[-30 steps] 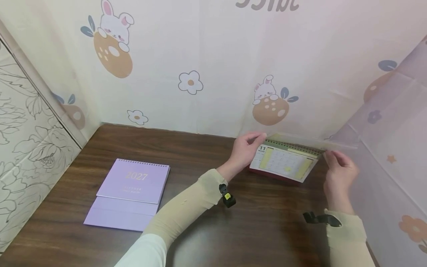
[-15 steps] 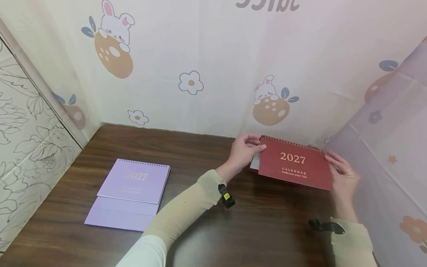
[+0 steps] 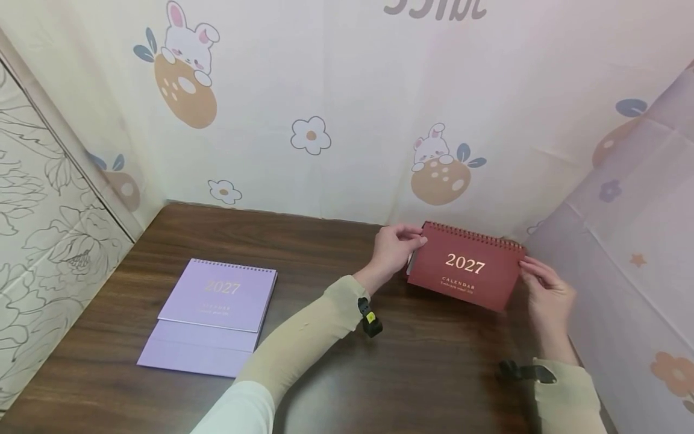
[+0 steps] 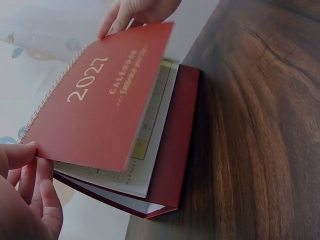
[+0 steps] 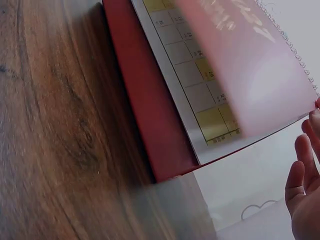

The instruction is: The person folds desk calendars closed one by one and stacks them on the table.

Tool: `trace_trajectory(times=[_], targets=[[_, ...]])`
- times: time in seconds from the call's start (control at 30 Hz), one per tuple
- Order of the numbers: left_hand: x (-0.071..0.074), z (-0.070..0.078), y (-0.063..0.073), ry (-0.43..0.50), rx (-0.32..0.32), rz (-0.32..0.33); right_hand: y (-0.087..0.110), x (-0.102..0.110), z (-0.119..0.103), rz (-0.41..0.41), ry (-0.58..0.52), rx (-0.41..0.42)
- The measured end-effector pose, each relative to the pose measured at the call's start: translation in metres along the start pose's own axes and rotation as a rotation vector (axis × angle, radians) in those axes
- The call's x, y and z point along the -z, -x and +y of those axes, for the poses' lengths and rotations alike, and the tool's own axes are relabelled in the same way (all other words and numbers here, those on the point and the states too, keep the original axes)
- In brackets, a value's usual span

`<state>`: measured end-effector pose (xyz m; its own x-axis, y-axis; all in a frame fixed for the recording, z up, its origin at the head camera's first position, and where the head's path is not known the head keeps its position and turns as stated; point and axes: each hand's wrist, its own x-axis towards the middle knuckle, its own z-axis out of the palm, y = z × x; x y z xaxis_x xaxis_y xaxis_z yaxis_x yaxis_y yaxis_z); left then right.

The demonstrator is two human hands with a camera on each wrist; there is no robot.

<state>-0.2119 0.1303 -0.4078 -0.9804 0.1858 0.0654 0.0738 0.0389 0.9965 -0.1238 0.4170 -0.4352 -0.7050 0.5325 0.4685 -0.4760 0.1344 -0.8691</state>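
Note:
A red 2027 desk calendar [image 3: 461, 265] stands at the back right of the table, its gold coil along the top. The cover is lifted off the printed pages beneath, which show in the left wrist view beside the red base [image 4: 182, 135]. My left hand [image 3: 391, 248] pinches the calendar's top left corner between thumb and fingers. At the top right corner, my right hand [image 3: 550, 295] holds the edge with thumb and fingertips. In the right wrist view, the cover [image 5: 250, 65] is blurred above a page with yellow squares [image 5: 197, 75].
A purple 2027 desk calendar [image 3: 217, 301] lies at the left of the dark wooden table [image 3: 412, 374]. Behind the table hangs a pale curtain [image 3: 358, 90] with rabbit and flower prints. Another printed curtain [image 3: 640, 241] borders the right side.
The red cover has come over the coil to the front, hiding the November page in the head view. My right hand moved outward, then back left; my left hand barely moved.

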Motion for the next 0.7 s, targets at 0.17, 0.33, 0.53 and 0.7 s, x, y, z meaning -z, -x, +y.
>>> trace_trajectory(times=[0.17,0.33,0.53,0.7], targets=[[0.001,-0.006,-0.002,-0.022,-0.031,0.007,0.0,-0.004,0.001,0.046,0.103,-0.068],[-0.001,-0.008,-0.003,-0.086,-0.092,0.033,0.0,-0.012,-0.005,0.117,0.092,-0.182],[-0.005,-0.009,-0.004,-0.207,-0.135,-0.043,0.001,-0.025,-0.011,0.155,0.045,-0.259],[-0.008,-0.008,-0.002,-0.244,-0.13,-0.227,0.003,-0.032,-0.017,0.05,0.107,-0.421]])
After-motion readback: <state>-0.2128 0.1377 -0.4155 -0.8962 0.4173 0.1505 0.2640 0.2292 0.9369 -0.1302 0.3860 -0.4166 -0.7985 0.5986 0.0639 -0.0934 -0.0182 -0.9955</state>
